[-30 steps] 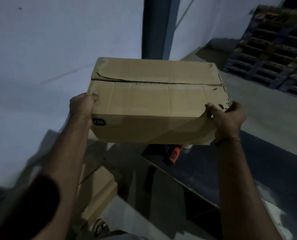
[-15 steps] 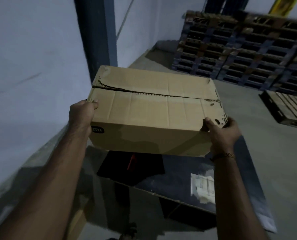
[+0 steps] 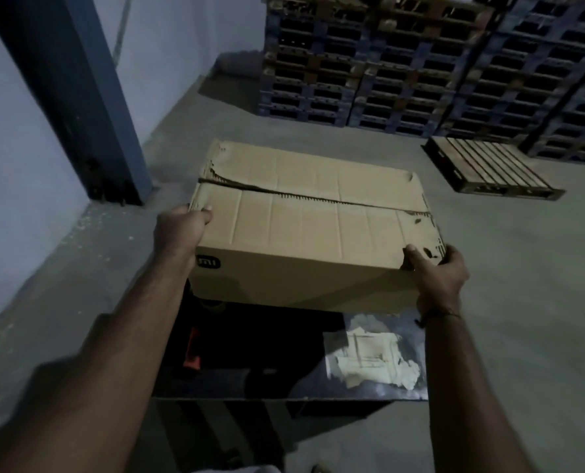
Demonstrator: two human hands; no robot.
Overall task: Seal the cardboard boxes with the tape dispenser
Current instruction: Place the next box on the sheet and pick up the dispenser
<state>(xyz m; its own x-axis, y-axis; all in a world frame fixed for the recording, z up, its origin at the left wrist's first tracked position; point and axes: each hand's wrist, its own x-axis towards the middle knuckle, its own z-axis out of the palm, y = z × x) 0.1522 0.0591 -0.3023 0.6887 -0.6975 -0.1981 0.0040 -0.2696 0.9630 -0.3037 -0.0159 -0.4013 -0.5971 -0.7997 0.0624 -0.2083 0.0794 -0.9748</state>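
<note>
Item: cardboard box [image 3: 318,213], brown, corrugated, closed flaps uppermost. Location: centre of the frame, carried in the air above the far end of a dark worktop [image 3: 284,380].

Grip: left hand [image 3: 178,230] clasps the box's left end, fingers curled over the top edge; right hand [image 3: 437,278] clasps the near right corner, thumb on top. Both hands are closed around the box.

Condition of box: centre seam [image 3: 318,198] runs left to right across the top, dark and gaping, with ragged torn edges. No tape shows on it. Right corner is scuffed and torn.

Task status: sealing of this box is judged not yet begun. Left to do: set the box down, press the flaps together, run tape along the seam. Other boxes, sealed or unsealed, are not in view.

Tool: an orange-red object [image 3: 193,349] lies in shadow on the worktop, lower centre-left; probably the tape dispenser, but too dark to confirm.

Markings: small dark badge [image 3: 208,262] on the near side, left end, reading "mi". No other writing is legible. A pale torn label remnant [image 3: 373,360] on the worktop carries no readable text.

Surroundings: stacked pallets [image 3: 420,63], upper right.
</note>
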